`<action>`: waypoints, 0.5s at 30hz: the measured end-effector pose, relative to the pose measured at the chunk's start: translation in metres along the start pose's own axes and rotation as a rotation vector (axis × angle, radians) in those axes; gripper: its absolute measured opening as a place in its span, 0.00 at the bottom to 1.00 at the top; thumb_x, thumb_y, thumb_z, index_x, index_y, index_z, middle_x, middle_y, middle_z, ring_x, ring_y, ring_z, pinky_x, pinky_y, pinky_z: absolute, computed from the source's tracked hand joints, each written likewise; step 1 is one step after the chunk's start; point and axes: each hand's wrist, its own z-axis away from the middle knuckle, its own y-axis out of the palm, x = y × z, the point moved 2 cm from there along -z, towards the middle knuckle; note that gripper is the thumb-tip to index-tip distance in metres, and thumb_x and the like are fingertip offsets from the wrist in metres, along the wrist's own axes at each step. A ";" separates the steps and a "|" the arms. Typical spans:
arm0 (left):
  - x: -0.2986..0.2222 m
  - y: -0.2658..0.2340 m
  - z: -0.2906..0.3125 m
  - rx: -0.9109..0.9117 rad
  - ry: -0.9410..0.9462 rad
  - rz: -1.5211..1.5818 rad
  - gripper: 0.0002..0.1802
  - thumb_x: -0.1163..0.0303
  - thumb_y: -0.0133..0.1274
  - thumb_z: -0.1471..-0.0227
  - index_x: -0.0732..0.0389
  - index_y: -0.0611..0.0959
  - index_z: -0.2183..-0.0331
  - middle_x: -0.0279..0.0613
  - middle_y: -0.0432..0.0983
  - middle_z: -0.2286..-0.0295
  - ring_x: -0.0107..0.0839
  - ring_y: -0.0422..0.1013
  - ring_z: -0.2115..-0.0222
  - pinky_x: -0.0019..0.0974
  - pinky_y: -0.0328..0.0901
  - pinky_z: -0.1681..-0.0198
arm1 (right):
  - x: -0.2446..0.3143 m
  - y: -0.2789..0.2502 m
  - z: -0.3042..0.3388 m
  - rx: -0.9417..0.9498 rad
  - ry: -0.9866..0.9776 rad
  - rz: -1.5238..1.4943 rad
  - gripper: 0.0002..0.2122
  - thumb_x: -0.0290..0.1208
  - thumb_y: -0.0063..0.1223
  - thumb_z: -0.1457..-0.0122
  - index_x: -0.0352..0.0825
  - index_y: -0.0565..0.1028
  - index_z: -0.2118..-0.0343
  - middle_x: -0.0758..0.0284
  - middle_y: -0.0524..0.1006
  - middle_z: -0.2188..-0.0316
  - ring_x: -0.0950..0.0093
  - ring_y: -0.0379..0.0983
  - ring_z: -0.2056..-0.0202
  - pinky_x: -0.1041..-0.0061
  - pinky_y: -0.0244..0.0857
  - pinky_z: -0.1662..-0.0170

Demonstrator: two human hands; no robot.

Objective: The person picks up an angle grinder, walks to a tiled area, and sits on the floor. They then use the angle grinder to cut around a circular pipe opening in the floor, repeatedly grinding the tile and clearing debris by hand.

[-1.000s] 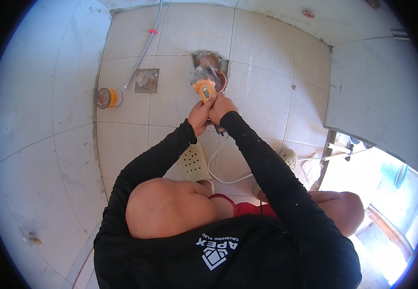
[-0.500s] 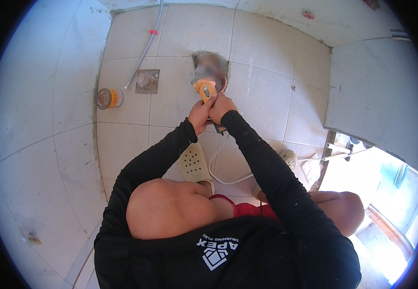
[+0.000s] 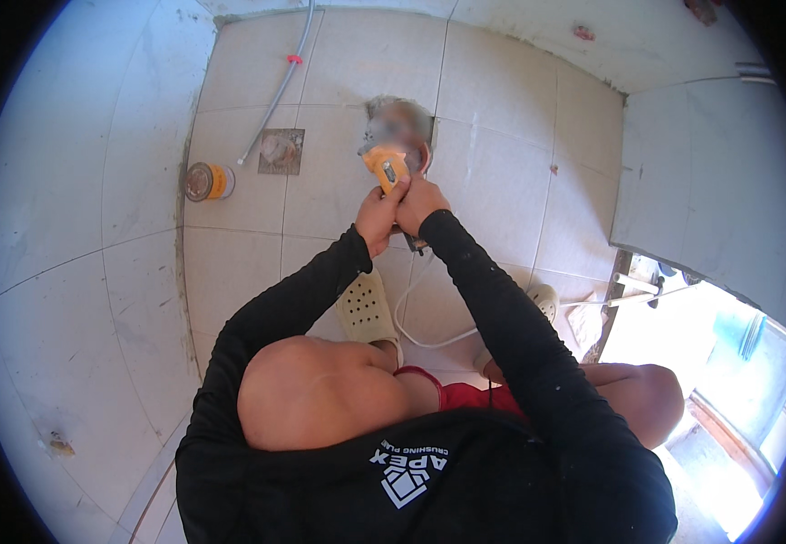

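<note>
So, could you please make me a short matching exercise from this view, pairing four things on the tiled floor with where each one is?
Things:
1. yellow power tool
2. small round tin
3. grey hose
4. cream clog

Places:
a. running up to the top edge of the picture
b. gripped in both hands at the hole in the tiles
c. under the left forearm
d. by the wall at the left

Pairs: 1-b, 2-d, 3-a, 4-c

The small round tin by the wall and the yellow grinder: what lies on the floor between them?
In the head view, a square floor drain lies between the tin and the yellow grinder; otherwise bare tile.
</note>
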 end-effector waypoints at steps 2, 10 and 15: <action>-0.003 -0.001 0.002 -0.003 0.046 0.024 0.29 0.47 0.49 0.42 0.61 0.71 0.51 0.38 0.76 0.60 0.29 0.75 0.62 0.37 0.72 0.64 | 0.006 -0.002 -0.001 0.009 -0.015 0.029 0.19 0.39 0.51 0.46 0.27 0.70 0.60 0.46 0.78 0.66 0.49 0.75 0.61 0.57 0.70 0.58; -0.007 -0.007 0.004 -0.050 -0.003 0.010 0.29 0.46 0.50 0.42 0.60 0.71 0.51 0.37 0.77 0.61 0.27 0.76 0.63 0.36 0.72 0.65 | 0.013 0.001 -0.004 0.031 0.022 0.039 0.18 0.40 0.49 0.44 0.28 0.70 0.59 0.46 0.77 0.65 0.48 0.75 0.61 0.56 0.69 0.59; -0.002 -0.007 0.003 -0.044 -0.020 0.002 0.28 0.46 0.50 0.42 0.60 0.72 0.52 0.37 0.77 0.61 0.28 0.76 0.64 0.37 0.72 0.64 | 0.009 0.003 -0.002 0.043 0.079 0.040 0.18 0.40 0.49 0.44 0.28 0.70 0.59 0.46 0.77 0.65 0.48 0.75 0.60 0.56 0.69 0.58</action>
